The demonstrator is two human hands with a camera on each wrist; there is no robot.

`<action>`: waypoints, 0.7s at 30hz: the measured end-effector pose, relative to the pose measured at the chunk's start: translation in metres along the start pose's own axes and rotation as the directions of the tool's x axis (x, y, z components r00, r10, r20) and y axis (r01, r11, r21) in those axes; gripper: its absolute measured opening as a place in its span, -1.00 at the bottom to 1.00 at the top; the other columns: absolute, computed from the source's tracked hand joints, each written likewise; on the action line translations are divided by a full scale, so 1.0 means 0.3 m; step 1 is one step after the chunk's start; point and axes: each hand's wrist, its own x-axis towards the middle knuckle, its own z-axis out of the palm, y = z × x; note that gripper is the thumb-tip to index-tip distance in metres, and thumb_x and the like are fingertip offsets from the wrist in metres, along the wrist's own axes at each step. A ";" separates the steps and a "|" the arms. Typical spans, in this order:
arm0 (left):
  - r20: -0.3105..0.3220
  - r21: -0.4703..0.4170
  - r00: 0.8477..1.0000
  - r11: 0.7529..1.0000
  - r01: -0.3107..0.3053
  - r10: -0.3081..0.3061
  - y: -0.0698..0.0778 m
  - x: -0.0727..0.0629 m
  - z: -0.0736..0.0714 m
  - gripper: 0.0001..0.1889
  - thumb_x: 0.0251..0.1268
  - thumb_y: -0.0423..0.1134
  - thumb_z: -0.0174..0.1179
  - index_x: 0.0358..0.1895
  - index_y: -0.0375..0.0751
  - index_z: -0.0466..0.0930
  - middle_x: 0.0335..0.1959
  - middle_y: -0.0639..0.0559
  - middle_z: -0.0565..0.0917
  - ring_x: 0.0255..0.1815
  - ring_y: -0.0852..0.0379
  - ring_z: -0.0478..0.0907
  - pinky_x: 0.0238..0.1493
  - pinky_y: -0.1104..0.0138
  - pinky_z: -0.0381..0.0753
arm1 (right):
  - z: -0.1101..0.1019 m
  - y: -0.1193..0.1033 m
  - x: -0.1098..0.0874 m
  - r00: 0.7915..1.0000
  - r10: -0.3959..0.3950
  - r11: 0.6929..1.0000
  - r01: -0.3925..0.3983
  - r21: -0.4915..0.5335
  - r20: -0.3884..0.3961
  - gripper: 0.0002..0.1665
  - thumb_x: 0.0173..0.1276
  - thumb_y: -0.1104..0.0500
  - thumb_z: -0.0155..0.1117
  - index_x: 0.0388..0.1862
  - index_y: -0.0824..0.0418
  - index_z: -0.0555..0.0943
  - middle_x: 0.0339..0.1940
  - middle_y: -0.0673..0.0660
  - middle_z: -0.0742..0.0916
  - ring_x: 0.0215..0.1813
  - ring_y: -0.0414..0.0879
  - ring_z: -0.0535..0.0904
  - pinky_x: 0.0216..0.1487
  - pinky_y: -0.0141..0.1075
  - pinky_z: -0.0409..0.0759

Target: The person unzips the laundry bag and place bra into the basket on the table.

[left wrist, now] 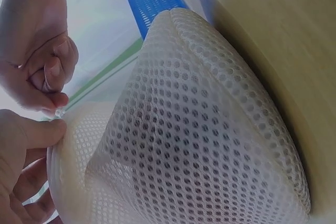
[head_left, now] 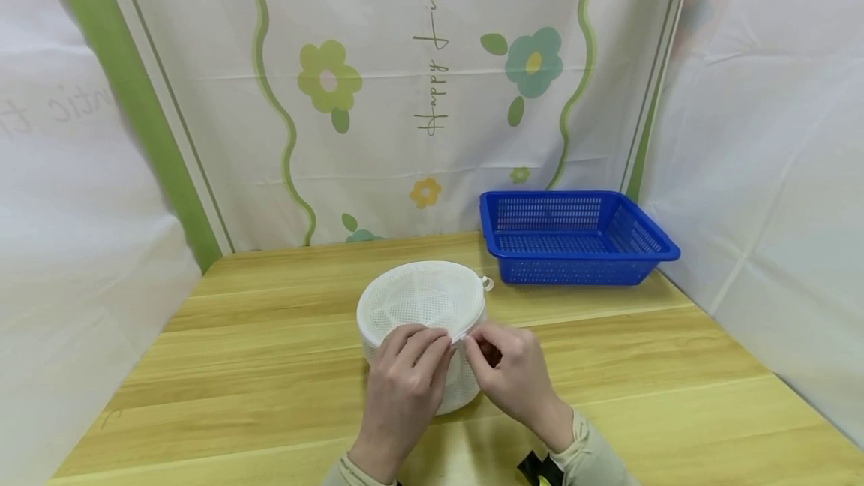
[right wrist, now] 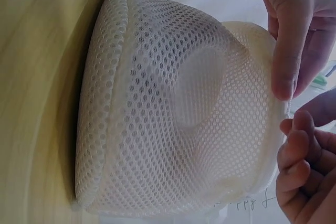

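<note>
A round white mesh laundry bag [head_left: 418, 292] stands upright on the wooden table, its lid slightly sunken and a small white loop [head_left: 487, 283] sticking out at its far right. My left hand [head_left: 408, 377] holds the near rim, thumb outside and fingers over the lid. Right beside it, my right hand [head_left: 511, 366] pinches the zipper pull at the rim between thumb and forefinger, the other fingers curled in. The pull itself is mostly hidden by the fingertips. In the right wrist view, the bag's mesh side [right wrist: 152, 103] is creased and bears an oval patch [right wrist: 200, 86].
A blue perforated plastic basket [head_left: 567, 270] sits at the table's back right. Behind the table [head_left: 270, 366] hangs a white curtain [head_left: 378, 193] with flowers, and white sheets close off both sides. A black object with a yellow part [head_left: 540, 469] shows beside the right sleeve.
</note>
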 end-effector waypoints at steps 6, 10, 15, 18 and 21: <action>0.020 -0.009 1.000 1.000 -0.011 0.011 0.001 -0.002 0.001 -0.84 0.11 -0.39 0.36 -0.23 -0.35 0.73 -0.20 -0.08 0.71 -0.17 -0.07 0.60 -0.05 0.16 0.58 | 0.004 -0.007 0.002 0.997 -0.071 0.997 0.070 0.046 0.037 -0.82 0.14 0.41 0.27 -0.51 0.14 0.62 -0.66 -0.15 0.52 -0.62 -0.41 0.34 -0.65 -0.64 0.32; 0.040 0.002 0.999 1.000 -0.009 0.008 0.001 -0.005 0.000 -0.81 0.05 -0.40 0.39 -0.21 -0.34 0.73 -0.18 -0.07 0.71 -0.16 -0.06 0.59 -0.04 0.16 0.58 | 0.003 -0.007 0.001 0.997 -0.073 0.997 0.071 0.041 0.038 -0.83 0.14 0.40 0.27 -0.51 0.15 0.63 -0.66 -0.15 0.52 -0.62 -0.41 0.34 -0.65 -0.64 0.32; 0.057 0.022 0.998 1.000 -0.012 0.010 0.001 -0.006 -0.001 -0.79 0.02 -0.41 0.42 -0.21 -0.32 0.74 -0.18 -0.05 0.71 -0.15 -0.05 0.59 -0.02 0.15 0.58 | 0.003 -0.006 -0.001 0.997 -0.068 0.997 0.067 0.035 0.036 -0.83 0.14 0.40 0.28 -0.51 0.14 0.63 -0.66 -0.15 0.53 -0.62 -0.41 0.35 -0.65 -0.63 0.33; 0.049 0.028 0.999 0.999 -0.022 0.020 0.001 -0.005 -0.002 -0.81 0.03 -0.41 0.40 -0.23 -0.32 0.74 -0.19 -0.05 0.71 -0.17 -0.04 0.59 -0.02 0.15 0.58 | 0.003 -0.006 -0.001 0.997 -0.068 0.997 0.067 0.035 0.032 -0.84 0.13 0.40 0.28 -0.51 0.15 0.63 -0.66 -0.15 0.53 -0.62 -0.41 0.35 -0.65 -0.63 0.33; 0.034 0.033 0.999 0.999 -0.028 0.027 0.001 -0.003 -0.003 -0.85 0.07 -0.40 0.36 -0.25 -0.31 0.75 -0.20 -0.04 0.72 -0.20 -0.04 0.59 -0.04 0.15 0.58 | 0.004 -0.007 0.001 0.997 -0.078 0.996 0.077 0.037 0.021 -0.84 0.12 0.41 0.28 -0.50 0.16 0.64 -0.66 -0.15 0.54 -0.62 -0.40 0.36 -0.64 -0.63 0.34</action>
